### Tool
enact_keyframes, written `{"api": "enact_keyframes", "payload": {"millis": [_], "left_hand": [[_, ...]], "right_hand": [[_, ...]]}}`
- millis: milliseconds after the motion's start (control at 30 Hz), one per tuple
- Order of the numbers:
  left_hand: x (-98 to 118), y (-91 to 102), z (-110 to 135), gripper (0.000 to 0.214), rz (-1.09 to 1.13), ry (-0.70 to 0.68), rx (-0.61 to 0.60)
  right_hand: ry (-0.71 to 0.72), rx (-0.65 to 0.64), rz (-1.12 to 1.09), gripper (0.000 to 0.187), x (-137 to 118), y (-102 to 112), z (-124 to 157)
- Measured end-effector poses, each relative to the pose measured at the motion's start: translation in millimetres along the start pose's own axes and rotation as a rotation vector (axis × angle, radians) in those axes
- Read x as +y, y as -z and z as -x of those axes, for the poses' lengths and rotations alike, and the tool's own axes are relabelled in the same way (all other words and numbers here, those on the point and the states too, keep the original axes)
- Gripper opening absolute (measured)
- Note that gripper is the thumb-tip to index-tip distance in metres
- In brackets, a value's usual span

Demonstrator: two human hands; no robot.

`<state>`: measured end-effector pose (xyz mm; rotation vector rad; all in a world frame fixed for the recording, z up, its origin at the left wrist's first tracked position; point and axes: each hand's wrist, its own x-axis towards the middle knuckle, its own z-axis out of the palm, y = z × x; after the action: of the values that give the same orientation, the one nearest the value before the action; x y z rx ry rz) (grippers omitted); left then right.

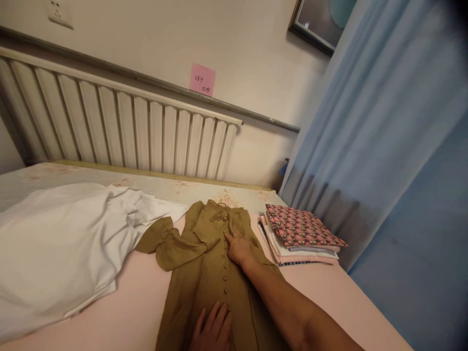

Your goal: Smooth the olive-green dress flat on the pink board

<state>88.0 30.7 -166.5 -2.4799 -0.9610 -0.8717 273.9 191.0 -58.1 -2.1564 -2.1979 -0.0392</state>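
An olive-brown buttoned dress (204, 273) lies spread lengthwise on the pink bed sheet (139, 307), its collar toward the headboard. One sleeve is folded out to the left. My right hand (239, 248) rests flat on the chest of the dress beside the button row, fingers stretched toward the collar. My left hand (212, 329) lies flat lower down on the dress near the bottom edge of view, fingers apart. Neither hand holds anything.
A crumpled white garment (62, 243) covers the left of the bed. A stack of folded clothes (300, 234), topped by a red patterned piece, sits at the right edge. A slatted white headboard (120, 126) stands behind, and a blue curtain (395, 161) hangs on the right.
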Motion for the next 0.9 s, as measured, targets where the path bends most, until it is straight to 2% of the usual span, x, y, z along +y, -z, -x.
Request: {"api": "enact_keyframes", "payload": {"millis": [100,267,467,667,900], "left_hand": [[-0.5,0.4,-0.6,0.043,-0.003,-0.011,0.030],[-2.2,3.8,-1.5,0.046,0.029,-0.014,-0.011],[-0.7,5.1,-2.0,0.046,0.011,-0.017,0.007],[-0.1,6.1,-2.1,0.047,0.045,-0.001,-0.061],[-1.0,12.4,-6.2,0.039,-0.004,-0.027,0.030]], "right_hand": [[-0.005,0.001,-0.007,0.057,0.3,-0.5,-1.1],[-0.017,0.008,-0.008,0.059,0.0,-0.1,-1.0],[-0.025,0.024,-0.004,0.057,-0.8,2.5,3.2],[-0.038,0.030,-0.005,0.055,-1.2,2.8,2.6],[-0.037,0.104,-0.030,0.054,-0.8,0.4,12.1]]}}
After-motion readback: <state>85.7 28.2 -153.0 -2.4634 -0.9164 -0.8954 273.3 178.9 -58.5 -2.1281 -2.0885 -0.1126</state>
